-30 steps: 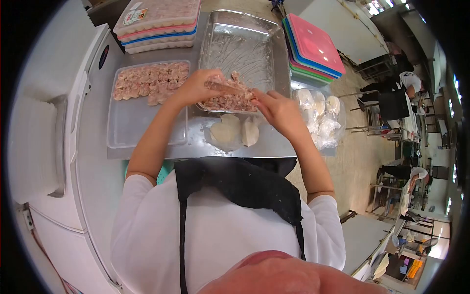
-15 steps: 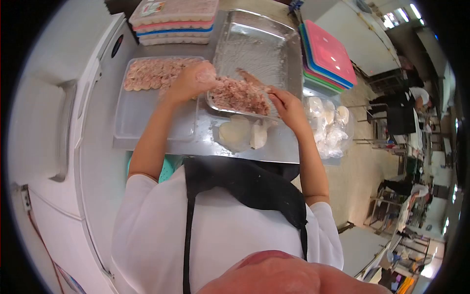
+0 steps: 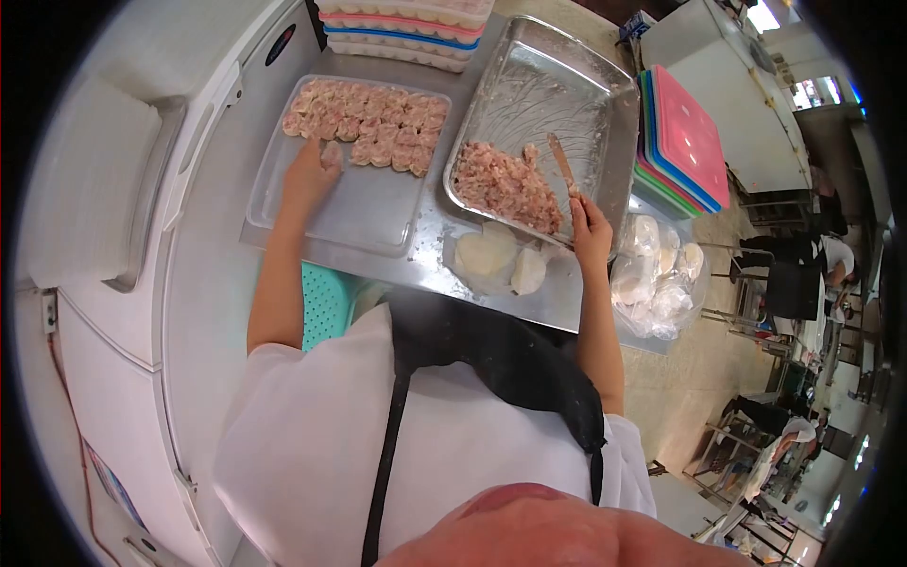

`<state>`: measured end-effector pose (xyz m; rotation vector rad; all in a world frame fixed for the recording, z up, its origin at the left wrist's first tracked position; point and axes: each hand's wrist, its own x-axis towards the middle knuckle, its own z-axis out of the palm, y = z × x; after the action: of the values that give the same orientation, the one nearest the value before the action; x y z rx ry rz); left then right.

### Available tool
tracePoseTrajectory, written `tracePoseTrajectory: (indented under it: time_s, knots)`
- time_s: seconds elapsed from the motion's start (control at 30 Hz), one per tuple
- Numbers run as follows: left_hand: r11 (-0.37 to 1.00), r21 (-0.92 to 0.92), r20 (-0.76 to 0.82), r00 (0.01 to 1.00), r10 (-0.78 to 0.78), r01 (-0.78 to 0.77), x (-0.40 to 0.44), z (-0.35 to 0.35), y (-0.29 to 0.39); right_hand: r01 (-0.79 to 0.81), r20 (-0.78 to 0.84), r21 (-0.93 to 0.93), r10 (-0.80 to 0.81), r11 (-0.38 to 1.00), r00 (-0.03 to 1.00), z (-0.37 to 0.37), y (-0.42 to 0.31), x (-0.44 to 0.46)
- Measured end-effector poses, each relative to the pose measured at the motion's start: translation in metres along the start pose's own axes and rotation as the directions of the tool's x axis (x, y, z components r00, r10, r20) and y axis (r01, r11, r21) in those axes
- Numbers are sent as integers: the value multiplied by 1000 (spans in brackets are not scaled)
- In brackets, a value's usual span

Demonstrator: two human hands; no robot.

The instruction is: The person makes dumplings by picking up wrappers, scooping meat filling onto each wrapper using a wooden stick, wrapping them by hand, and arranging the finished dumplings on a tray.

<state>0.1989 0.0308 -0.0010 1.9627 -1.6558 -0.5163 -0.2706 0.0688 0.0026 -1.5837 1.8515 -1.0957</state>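
My left hand [image 3: 310,178] is over the clear plastic tray [image 3: 368,222], with its fingers closed around a meat dumpling [image 3: 331,155]. It is just below the left end of the rows of open-topped meat dumplings [image 3: 378,118]. My right hand [image 3: 591,229] grips the handle of a flat spreading knife [image 3: 560,159], its blade smeared with meat and pointing away from me. That hand is at the near right edge of a deep metal pan [image 3: 529,80]. Minced meat filling [image 3: 510,184] is heaped in the pan's near end. Round dough wrappers [image 3: 487,253] lie on the table in front of it.
Stacked lidded trays of dumplings [image 3: 406,33] stand at the far left. Coloured lids [image 3: 694,137] are piled right of the pan, with plastic-wrapped white bundles [image 3: 657,274] nearer me. A white refrigerator [image 3: 123,227] borders the left. People work in the right background.
My left hand has gone from beside the meat in the pan to the tray on the left, carrying the dumpling. The knife has come off the meat. The view has shifted.
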Motion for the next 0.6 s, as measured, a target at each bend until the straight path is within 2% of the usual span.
tracePoseTrajectory:
  time_s: [0.03,0.23,0.33,0.43,0.53,0.6]
  knots:
    - [999,-2,8,999,-34,34,-3,2,8,0,-7,-15,0,1000,1000,0,-3,0]
    - [973,-156,-117,981,153,-171,1,11,21,35,-19,-26,-36,999,999,3,0,-1]
    - [967,-36,-119,962,247,-253,18,24,0,23,-2,-32,-23,999,1000,1,-5,-1]
    - [940,-74,-63,942,329,-333,20,26,-14,60,-18,-20,-60,998,998,-1,-13,-5]
    - [970,-30,36,969,244,-243,10,18,-10,92,-15,-5,-93,996,996,0,-14,-4]
    - [946,113,27,953,302,-303,-6,4,18,69,15,-4,-69,998,997,0,-8,-3]
